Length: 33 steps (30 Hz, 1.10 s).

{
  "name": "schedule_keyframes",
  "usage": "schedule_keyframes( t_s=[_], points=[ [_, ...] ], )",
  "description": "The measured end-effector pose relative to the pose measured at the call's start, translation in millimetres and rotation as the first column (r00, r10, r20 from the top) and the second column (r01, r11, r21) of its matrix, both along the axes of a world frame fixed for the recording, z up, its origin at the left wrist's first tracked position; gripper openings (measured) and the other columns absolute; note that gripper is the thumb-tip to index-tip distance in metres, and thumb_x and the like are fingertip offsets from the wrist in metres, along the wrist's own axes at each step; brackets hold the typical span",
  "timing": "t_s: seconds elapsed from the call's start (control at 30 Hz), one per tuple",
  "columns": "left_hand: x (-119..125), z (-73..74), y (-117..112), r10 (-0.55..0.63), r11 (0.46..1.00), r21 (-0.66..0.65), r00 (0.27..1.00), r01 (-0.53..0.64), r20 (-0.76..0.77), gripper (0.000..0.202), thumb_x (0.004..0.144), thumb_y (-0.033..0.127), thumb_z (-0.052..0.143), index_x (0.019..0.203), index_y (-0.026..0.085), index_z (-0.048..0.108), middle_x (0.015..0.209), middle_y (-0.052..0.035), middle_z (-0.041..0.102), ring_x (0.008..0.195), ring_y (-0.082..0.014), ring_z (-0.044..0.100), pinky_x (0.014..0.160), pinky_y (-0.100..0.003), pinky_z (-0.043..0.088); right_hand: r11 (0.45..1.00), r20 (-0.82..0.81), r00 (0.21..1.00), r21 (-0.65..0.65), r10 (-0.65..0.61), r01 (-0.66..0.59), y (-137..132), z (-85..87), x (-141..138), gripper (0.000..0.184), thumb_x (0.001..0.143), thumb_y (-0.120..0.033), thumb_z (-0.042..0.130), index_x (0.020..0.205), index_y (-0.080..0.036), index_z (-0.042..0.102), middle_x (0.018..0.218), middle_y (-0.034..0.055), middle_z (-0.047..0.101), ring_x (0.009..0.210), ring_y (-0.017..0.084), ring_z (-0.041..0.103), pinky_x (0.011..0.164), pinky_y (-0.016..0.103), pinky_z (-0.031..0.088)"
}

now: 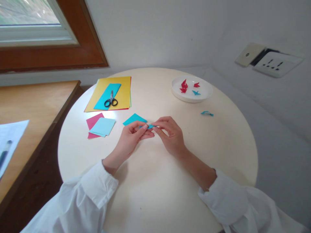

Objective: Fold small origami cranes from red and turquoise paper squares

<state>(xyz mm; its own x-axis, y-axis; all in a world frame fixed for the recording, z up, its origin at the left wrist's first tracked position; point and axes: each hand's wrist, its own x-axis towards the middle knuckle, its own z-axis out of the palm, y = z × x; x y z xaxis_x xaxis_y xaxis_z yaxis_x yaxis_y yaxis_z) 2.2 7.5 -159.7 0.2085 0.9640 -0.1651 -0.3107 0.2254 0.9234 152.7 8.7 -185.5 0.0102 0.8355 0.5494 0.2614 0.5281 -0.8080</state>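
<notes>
A small folded piece of blue paper [150, 126] is pinched between my two hands above the middle of the table. My left hand [134, 133] grips its left end with thumb and fingers. At its right end, my right hand [171, 134] holds it between thumb and forefinger. The fingers cover part of the paper, so its full shape is hidden. Just behind my left hand lies a flat blue paper square [135, 119]. On a white plate [177, 94] at the back right sit several small red paper cranes [184, 84] and a blue paper crane [196, 93].
Scissors [111, 101] rest on a blue paper strip [100, 102] over yellow sheets [125, 94] at the back left. Nearer are pale blue squares [104, 125] and pink squares [93, 120]. A curled blue paper scrap [207, 113] lies right. A wooden desk [41, 100] stands left.
</notes>
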Motion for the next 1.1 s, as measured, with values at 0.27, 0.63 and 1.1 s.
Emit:
schedule_keyframes(
  t_s=[0.27, 0.63, 1.1],
  points=[
    [-1.5, -2.6, 0.4, 0.078, 0.989, 0.132, 0.986, -0.059, -0.145, 0.026, 0.066, 0.035, 0.076, 0.076, 0.015, 0.063, 0.066, -0.0008, 0.069, 0.068, -0.0165, 0.069, 0.076, -0.034, 0.056, 0.993, -0.035, 0.995, -0.071, 0.096, -0.099, 0.9, -0.1, -0.6, 0.013, 0.076, -0.017, 0.064, 0.085, -0.025, 0.071, 0.065, -0.0031, 0.055, 0.059, 0.010, 0.049, 0.055, 0.023, 0.042],
    [0.6, -0.3, -1.1, 0.108, 0.981, 0.186, 0.948, -0.053, -0.301, 0.022, 0.060, 0.027, 0.078, 0.076, 0.018, 0.066, 0.062, -0.0015, 0.070, 0.059, -0.0160, 0.065, 0.052, -0.025, 0.047, 0.995, -0.027, 0.996, -0.030, 0.090, -0.091, 1.1, -0.1, -1.1, 0.010, 0.081, -0.020, 0.061, 0.074, -0.023, 0.067, 0.073, 0.0010, 0.064, 0.070, 0.014, 0.058, 0.064, 0.028, 0.049],
    [3.1, -1.6, -2.8, 0.238, 0.948, 0.285, 0.915, -0.145, -0.326, 0.007, 0.063, 0.022, 0.072, 0.064, 0.016, 0.068, 0.064, -0.0025, 0.070, 0.061, -0.0142, 0.062, 0.057, -0.026, 0.048, 0.981, -0.100, 0.990, -0.157, 0.100, -0.115, -0.8, 0.3, -7.8, 0.006, 0.079, -0.024, 0.061, 0.075, -0.020, 0.063, 0.080, 0.0035, 0.064, 0.073, 0.015, 0.061, 0.065, 0.030, 0.053]
  ],
)
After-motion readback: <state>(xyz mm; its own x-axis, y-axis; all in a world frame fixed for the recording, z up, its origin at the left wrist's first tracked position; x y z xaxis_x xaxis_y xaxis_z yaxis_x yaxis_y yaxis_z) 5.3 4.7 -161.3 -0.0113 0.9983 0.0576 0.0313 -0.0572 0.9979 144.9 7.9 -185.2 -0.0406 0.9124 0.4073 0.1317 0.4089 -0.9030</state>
